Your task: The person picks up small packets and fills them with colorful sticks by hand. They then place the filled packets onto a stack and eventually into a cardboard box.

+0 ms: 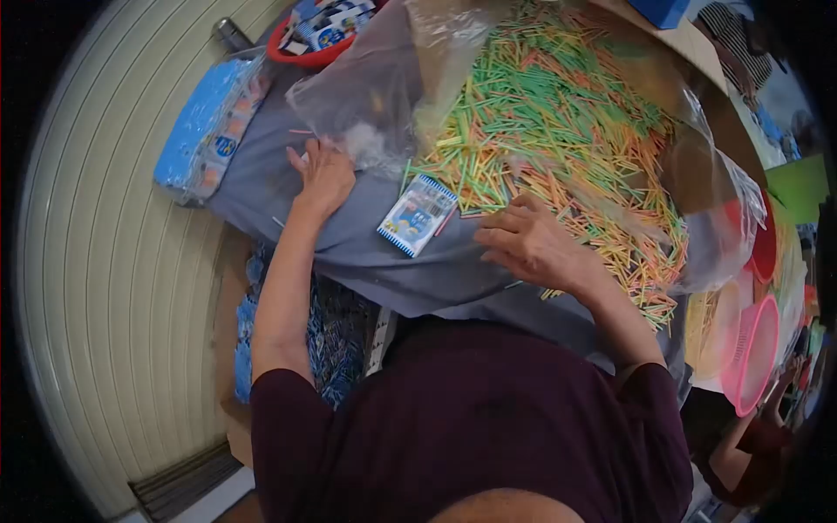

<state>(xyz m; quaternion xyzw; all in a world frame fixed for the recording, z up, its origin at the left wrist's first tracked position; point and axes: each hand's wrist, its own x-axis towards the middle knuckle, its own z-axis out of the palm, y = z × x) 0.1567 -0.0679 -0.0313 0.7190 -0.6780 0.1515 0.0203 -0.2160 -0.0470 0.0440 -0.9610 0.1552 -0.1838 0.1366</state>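
Note:
A small blue-and-white printed packet (418, 215) lies flat on the grey cloth (366, 283), between my two hands. My left hand (327, 179) rests on the cloth beside the clear plastic bag (362, 109), its fingers apart and nothing visible in them. Close to its fingertips is a thin pink stick (299, 132). At the near edge of a big heap of coloured sticks (549, 113), green, yellow, orange and pink, my right hand (527, 240) hovers palm down. Its fingers are bent but apart, and I see nothing held. The underside of that hand is hidden.
A red basin (318, 57) of packets stands at the back left, near a wrapped blue bundle (205, 131). The ribbed wall (105, 261) borders the left. Blue wrappers (336, 340) fill a box below the table. To the right are a pink basket (755, 357) and another person (741, 458).

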